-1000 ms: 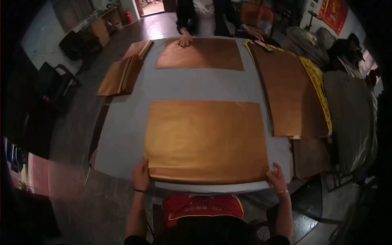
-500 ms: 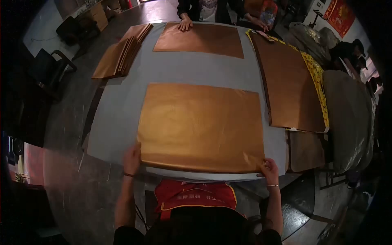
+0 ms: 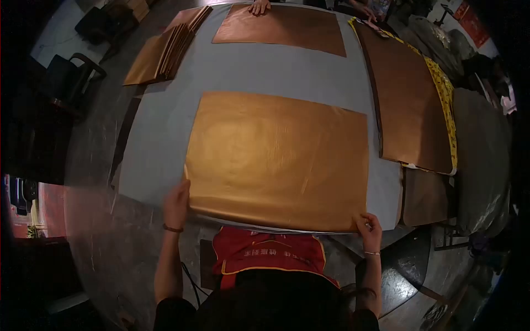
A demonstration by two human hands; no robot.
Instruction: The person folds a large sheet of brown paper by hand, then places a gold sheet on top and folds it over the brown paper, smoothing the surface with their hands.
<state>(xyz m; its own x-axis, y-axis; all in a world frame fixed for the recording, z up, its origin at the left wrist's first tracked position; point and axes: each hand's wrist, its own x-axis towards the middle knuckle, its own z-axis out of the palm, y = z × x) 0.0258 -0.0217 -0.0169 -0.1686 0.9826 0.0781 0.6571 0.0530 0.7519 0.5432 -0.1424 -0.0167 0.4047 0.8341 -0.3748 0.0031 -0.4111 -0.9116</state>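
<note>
Via head cam I'm seeing the gold sheet [image 3: 276, 160] lying nr side of the grey tabletop [image 3: 160, 149], approx. centred, its nr edge curving along the tbl's nr edge. W/ the L hand [image 3: 176, 204] I'm gripping its nr L corner; fingers are closing on the edge, partly hidden, so I can't tell exact finger spacing. W/ the R hand [image 3: 370, 229] I'm pinching the nr R corner btwn thumb & forefinger, almost no gap, other fingers curling loosely.

Far side, a co-worker's hand [image 3: 259, 6] is resting flat on a coppery sheet [image 3: 281, 30]; that's lying well apart from the gold one. Far L, a pile of folded sheets [image 3: 160, 52] is sitting at the tbl edge. On R, a brown stack [image 3: 408, 105] is lying w/ yellow wrapping [image 3: 441, 83] showing along its outer edge. Below, a red apron [image 3: 270, 254] is showing nr the tbl edge.
</note>
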